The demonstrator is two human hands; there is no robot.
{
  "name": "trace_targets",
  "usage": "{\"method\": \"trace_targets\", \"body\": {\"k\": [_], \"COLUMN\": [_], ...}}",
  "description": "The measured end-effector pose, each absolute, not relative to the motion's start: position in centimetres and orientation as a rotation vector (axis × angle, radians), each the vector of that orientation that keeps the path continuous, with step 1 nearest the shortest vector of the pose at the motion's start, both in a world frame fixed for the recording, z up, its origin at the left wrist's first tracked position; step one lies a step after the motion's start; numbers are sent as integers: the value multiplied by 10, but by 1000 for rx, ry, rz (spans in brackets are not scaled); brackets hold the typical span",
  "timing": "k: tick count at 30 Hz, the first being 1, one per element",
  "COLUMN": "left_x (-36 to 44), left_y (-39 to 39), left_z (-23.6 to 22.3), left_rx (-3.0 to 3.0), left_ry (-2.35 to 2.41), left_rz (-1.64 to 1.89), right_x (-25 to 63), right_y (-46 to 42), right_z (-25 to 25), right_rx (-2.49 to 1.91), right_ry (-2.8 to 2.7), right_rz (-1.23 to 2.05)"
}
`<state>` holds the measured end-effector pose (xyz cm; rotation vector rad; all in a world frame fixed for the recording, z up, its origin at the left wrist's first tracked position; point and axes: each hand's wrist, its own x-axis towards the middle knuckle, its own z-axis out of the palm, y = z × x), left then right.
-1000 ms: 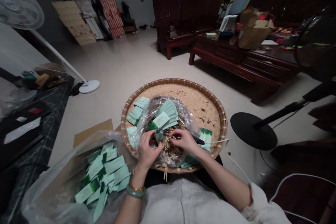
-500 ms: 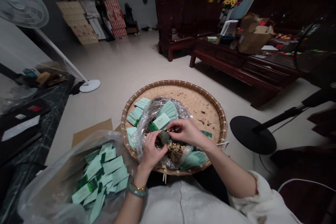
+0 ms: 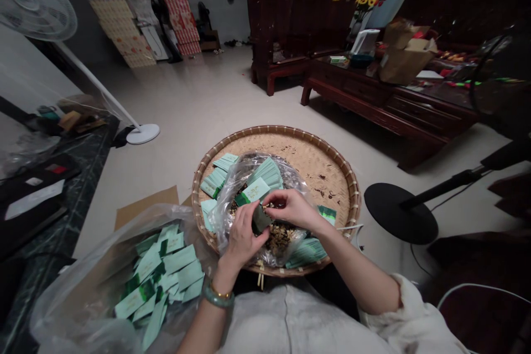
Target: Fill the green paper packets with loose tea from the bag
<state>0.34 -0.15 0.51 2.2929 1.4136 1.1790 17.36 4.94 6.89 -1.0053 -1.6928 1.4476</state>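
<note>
The left hand (image 3: 244, 240) pinches a small dark green packet (image 3: 261, 219) in its fingertips, and the curled right hand (image 3: 292, 209) sits just beside it, above a heap of dried bits (image 3: 276, 238) in a clear bag (image 3: 244, 171) on a bamboo tray (image 3: 286, 130). Too hard a squeeze could split the packet and spill it. Pale green sachets (image 3: 166, 279) lie in a second bag (image 3: 93, 265) left of the hands, their gold lettering too small to read.

Dark green packet (image 3: 261, 219) (slightly tilted)
</note>
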Motion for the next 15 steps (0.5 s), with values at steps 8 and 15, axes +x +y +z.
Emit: {"method": "trace_targets", "body": {"k": [8,15], "left_x": [-4,-14], "left_y": [7,10], "left_z": [23,36], "left_rx": [2402,2547], "left_ry": [1282,1278], "left_rz": [1072,942], "right_x": [179,182], "right_y": [49,54], "right_z": [69,64], "right_rx": [-980,-1003], "right_ry": [-1676,-1699], "right_rz": [1478,1483]}}
